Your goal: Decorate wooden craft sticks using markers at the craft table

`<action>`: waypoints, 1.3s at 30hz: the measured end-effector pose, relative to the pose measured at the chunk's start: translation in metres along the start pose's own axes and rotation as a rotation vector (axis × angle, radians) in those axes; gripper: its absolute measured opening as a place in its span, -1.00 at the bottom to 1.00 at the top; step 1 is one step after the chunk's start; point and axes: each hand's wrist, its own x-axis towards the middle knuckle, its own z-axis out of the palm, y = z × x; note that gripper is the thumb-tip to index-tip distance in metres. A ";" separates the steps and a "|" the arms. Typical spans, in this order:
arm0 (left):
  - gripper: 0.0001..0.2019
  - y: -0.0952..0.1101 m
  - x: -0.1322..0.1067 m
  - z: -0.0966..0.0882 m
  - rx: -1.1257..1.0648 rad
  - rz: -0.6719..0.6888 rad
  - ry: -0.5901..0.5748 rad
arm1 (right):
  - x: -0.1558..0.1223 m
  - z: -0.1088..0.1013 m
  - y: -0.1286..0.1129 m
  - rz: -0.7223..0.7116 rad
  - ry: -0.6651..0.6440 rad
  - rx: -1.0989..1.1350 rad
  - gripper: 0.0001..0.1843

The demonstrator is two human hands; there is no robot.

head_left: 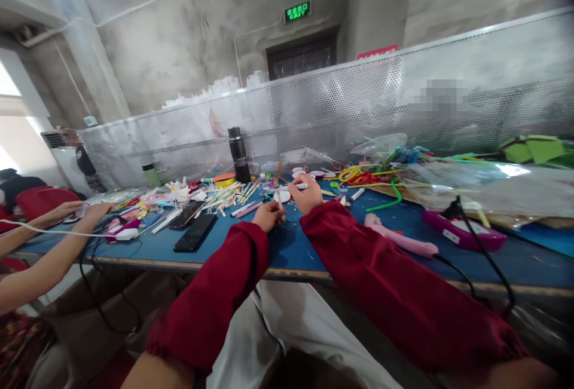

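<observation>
My left hand (268,217) is closed, with its fingertips pinching a thin wooden craft stick (280,200) that stands nearly upright above the blue table. Just to the right, my right hand (308,195) grips a white marker (293,186) whose end points left, close to the top of the stick. Whether the marker touches the stick I cannot tell. A small white round piece (285,196) lies behind the two hands. Pale pink and white markers (248,210) rest on the table left of my left hand.
Two dark phones (195,233) lie to the left, near wooden sticks (231,198). A black thermos (239,156) stands behind. On the right are a pink glue gun (401,238), a purple power strip (464,230) and pipe cleaners (365,175). A co-worker's hands (85,211) are far left.
</observation>
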 end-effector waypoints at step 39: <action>-0.86 -0.002 0.001 -0.001 -0.025 -0.006 -0.024 | -0.003 -0.003 -0.011 0.045 -0.031 0.000 -0.84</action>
